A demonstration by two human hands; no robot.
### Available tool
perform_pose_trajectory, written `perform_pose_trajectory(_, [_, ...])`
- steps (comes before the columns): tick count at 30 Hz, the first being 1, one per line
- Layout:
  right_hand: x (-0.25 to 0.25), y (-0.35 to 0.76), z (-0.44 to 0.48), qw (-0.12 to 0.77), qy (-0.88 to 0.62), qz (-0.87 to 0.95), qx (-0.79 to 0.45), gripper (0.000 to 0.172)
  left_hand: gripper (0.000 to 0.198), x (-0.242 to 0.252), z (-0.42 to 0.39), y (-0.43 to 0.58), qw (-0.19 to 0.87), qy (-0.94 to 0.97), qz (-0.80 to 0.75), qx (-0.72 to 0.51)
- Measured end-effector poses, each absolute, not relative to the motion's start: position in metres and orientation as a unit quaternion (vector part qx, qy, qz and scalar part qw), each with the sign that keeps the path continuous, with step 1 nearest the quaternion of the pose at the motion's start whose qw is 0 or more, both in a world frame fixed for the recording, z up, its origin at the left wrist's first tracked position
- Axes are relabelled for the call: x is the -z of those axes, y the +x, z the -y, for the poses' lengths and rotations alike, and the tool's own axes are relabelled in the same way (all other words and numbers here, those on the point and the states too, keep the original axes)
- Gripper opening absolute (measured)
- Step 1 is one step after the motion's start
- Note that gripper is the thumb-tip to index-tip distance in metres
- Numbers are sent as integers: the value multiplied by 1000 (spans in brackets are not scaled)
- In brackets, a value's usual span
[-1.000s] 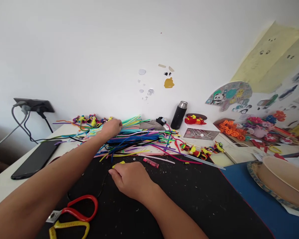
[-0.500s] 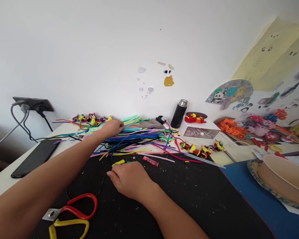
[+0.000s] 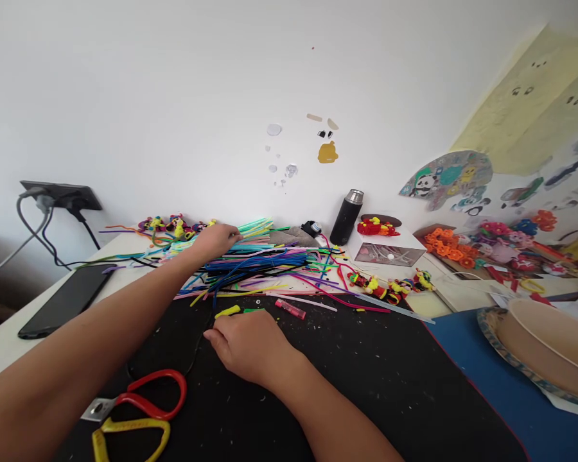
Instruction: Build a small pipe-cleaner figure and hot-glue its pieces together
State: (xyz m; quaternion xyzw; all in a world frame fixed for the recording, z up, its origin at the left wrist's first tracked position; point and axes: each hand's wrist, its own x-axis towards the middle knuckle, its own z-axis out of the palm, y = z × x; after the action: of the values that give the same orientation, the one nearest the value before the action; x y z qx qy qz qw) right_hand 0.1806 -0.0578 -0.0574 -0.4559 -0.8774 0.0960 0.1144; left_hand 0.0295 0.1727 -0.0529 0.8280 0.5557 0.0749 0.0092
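My left hand [image 3: 216,240] reaches far across the table and rests on a heap of coloured pipe cleaners [image 3: 264,263], its fingers curled over the pale green and blue ones. My right hand [image 3: 245,343] lies palm down on the black mat [image 3: 366,385], fingers closed loosely, with a short yellow piece [image 3: 227,312] and a green piece [image 3: 253,310] just beyond its fingertips. I cannot tell whether the right hand holds anything.
Red and yellow handled scissors [image 3: 135,410] lie near my left forearm. A black phone [image 3: 62,300] sits at the left, cables and a wall socket [image 3: 60,196] behind it. A black flask [image 3: 345,217], pipe-cleaner figures [image 3: 390,290] and a woven tray [image 3: 544,350] stand to the right.
My left hand has slid slightly right along the pipe cleaner heap. The right hand has drawn back a little, uncovering the yellow and green pieces.
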Motion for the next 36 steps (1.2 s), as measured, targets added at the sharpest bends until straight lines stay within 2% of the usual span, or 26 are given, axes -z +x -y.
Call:
perform_pose_trajectory(2, [57, 181, 58, 115, -456, 877, -100, 39, 48, 50, -175, 27, 7, 825, -560, -80])
perform_pose_trajectory(13, [52, 184, 58, 128, -469, 868, -98, 38, 39, 54, -178, 4, 27, 837, -545, -46])
perform_pose_trajectory(28, [52, 182, 60, 102, -472, 871, -94, 41, 39, 59, -171, -25, 26, 837, -545, -28])
perform_pose_trajectory(36, [56, 182, 58, 109, -470, 871, -93, 40, 31, 62, -170, -22, 18, 839, -544, -18])
